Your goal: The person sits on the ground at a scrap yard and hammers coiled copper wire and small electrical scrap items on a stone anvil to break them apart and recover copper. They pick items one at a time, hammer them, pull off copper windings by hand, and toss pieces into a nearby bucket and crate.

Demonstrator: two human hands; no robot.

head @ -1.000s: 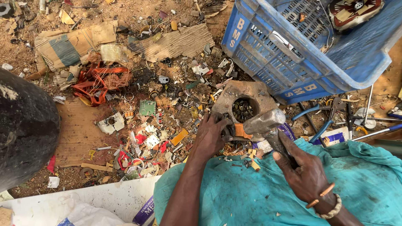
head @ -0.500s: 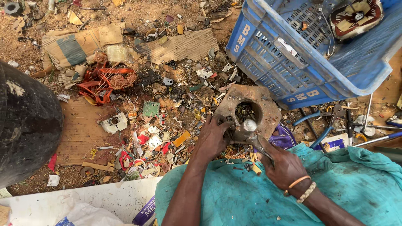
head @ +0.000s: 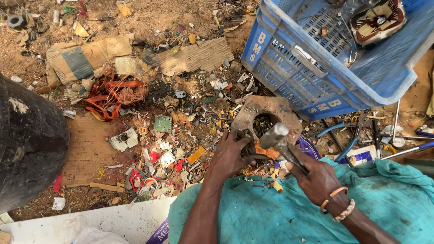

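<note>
My left hand point(head: 230, 153) presses down on a small orange and dark part point(head: 261, 150) lying on the near edge of a rusty metal block point(head: 266, 115) with a round hole. A hammer point(head: 278, 138) with a grey steel head is gripped in my right hand point(head: 318, 176), and its head sits right over the orange part. Bracelets circle my right wrist. A teal cloth point(head: 271, 217) covers my lap beneath both arms.
A blue plastic crate point(head: 316, 68) holding a motor part stands at the upper right. Pliers and screwdrivers point(head: 361, 135) lie right of the block. Scrap circuit bits, orange wire point(head: 113, 97) and cardboard point(head: 190, 56) litter the dirt. A large black object point(head: 27, 144) sits at left.
My right hand has brought the hammer down from a raised position to the orange part on the block. My left hand stays on that part.
</note>
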